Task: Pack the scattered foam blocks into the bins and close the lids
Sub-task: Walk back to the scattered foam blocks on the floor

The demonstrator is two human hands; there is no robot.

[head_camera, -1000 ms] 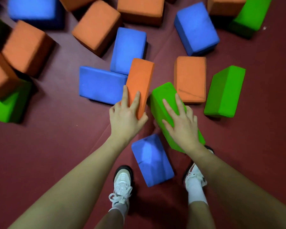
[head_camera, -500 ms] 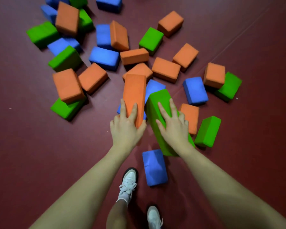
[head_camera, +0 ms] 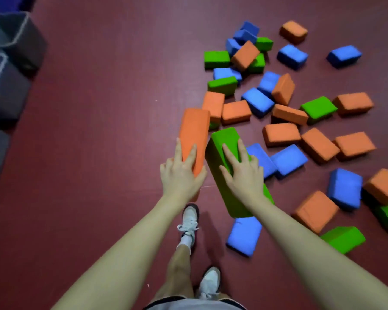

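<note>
The floor [head_camera: 99, 130] is a dark red mat, and nothing else of the room shows except dark grey bins [head_camera: 7, 70] stacked along the left edge, well apart from the blocks; whether their lids are on cannot be told. The person stands with two white shoes [head_camera: 189, 217] on the mat. The left hand [head_camera: 180, 173] grips an orange block [head_camera: 194, 133] from above, fingers spread over its near end. The right hand [head_camera: 244, 173] grips a green block [head_camera: 227, 151] the same way; the two blocks sit side by side, tilted, near ends almost touching. The scattered blocks [head_camera: 285, 121] lie to the right on the mat, some leaning on others. Besides the held pair, roughly thirteen orange, eleven blue and seven green can be counted, though blur and overlap make the count uncertain.
</note>
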